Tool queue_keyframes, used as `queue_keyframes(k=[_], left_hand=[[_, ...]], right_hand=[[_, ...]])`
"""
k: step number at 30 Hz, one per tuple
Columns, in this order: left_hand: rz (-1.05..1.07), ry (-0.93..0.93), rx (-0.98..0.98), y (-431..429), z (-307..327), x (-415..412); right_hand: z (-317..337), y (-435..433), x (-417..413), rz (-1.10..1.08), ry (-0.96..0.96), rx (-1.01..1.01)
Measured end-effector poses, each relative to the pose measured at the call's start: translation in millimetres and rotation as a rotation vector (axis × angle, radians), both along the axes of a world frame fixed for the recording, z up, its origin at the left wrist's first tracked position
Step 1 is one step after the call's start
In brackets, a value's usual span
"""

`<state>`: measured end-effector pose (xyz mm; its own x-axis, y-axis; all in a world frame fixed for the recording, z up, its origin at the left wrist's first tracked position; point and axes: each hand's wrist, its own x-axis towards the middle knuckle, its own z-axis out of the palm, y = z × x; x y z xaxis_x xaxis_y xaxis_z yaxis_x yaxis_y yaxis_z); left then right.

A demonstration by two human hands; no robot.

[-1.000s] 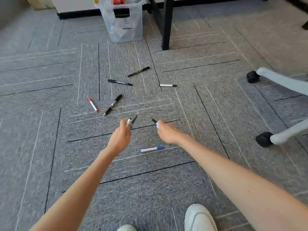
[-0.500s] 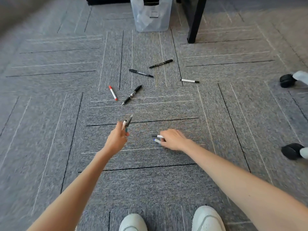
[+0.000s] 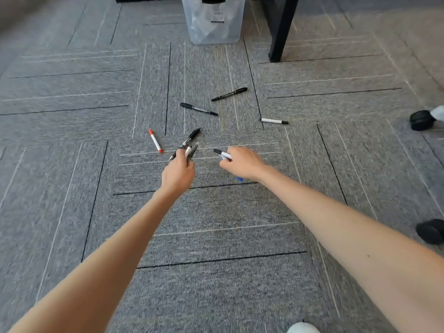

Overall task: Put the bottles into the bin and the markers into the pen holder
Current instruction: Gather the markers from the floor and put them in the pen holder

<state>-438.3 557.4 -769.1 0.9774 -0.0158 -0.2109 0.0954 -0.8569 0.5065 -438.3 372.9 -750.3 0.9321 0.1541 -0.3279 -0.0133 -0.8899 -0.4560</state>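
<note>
- Left hand [image 3: 178,173]: I logged it clenched around a pair of markers [image 3: 194,150], one pale and one grey, both sticking up and forward out of the fist, held above the carpet [image 3: 72,164].
- Right hand [image 3: 242,163]: back of the hand up, fingers curled under and gripping a black-capped white marker [image 3: 223,154], whose capped end poked out to the left of the knuckles.
- Blue-capped marker [image 3: 239,179]: I saw only a blue tip, at the wrist side of the right hand. I could not tell whether it was in the same grip.
- Near black marker [image 3: 191,138]: on the carpet just beyond the left hand, its lower end hidden behind the thumb.
- Red-capped marker [image 3: 155,141]: on the carpet to the left of the left hand, near it but apart.
- Middle black marker [image 3: 199,109]: on the carpet further out, lying across, between the two hands' lines.
- Far black marker [image 3: 229,94]: beyond that one, angled up to the right, furthest from both hands.
- Lone white marker [image 3: 274,121]: black cap at its right end, on the carpet ahead and to the right of the right hand.
- Bin [image 3: 230,32]: clear plastic, at the top edge, well apart from both hands and beyond all the markers. Its contents were too unclear for me to list.
- Black furniture leg [image 3: 280,32]: upright, just right of the bin.
- Chair casters [image 3: 420,120]: two black wheels at the right edge.
</note>
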Motion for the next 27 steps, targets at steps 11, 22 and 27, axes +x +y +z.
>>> queue_keyframes(k=[11, 22, 27], left_hand=[[0.104, -0.073, 0.246, -12, -31, 84], [0.081, -0.153, 0.252, 19, -47, 98], [0.343, -0.182, 0.115, 57, -42, 105]], right_hand=[[-27, 4, 27, -0.134, 0.072, 0.146], [-40, 31, 60, -0.097, 0.127, 0.17], [-43, 51, 80, -0.074, 0.189, 0.266]])
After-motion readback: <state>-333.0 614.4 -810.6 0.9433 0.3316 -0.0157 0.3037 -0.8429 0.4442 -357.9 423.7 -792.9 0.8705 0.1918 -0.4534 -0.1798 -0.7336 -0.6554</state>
